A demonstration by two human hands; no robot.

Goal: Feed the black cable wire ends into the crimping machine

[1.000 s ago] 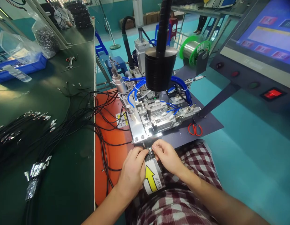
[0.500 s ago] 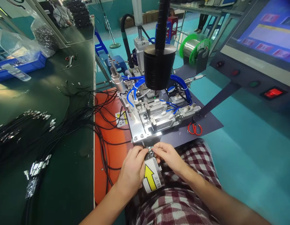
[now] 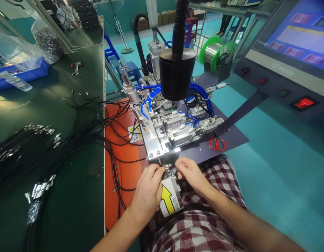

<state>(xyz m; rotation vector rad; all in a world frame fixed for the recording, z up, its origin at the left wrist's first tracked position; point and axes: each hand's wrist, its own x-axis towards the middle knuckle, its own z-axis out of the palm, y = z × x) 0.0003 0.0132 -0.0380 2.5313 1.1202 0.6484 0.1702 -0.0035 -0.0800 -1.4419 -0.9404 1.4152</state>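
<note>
My left hand [image 3: 149, 185] is closed at the near end of the machine's feed track [image 3: 173, 173], its thumb and fingers pinching a small metal cable connector [image 3: 168, 167]. Part of the connector and its black cable are hidden by the fingers. Just to the right, my right hand [image 3: 189, 173] hovers a short gap away with curled fingers and thumb and fingertip together. Whether anything tiny is between them cannot be seen. Below the connector, a white plate with a yellow arrow [image 3: 168, 197] covers the front of the track.
The bench machine [image 3: 174, 129] stands ahead under a black nozzle [image 3: 177, 75]. Red-handled scissors [image 3: 217, 144] lie on its grey base. Black cables [image 3: 80, 136] run across the left table. A control panel [image 3: 282, 77] is at right, a wire spool [image 3: 216, 54] behind.
My right hand has drawn back to the right, off the connector, leaving a gap. My left hand stays in place. The view has shifted slightly.
</note>
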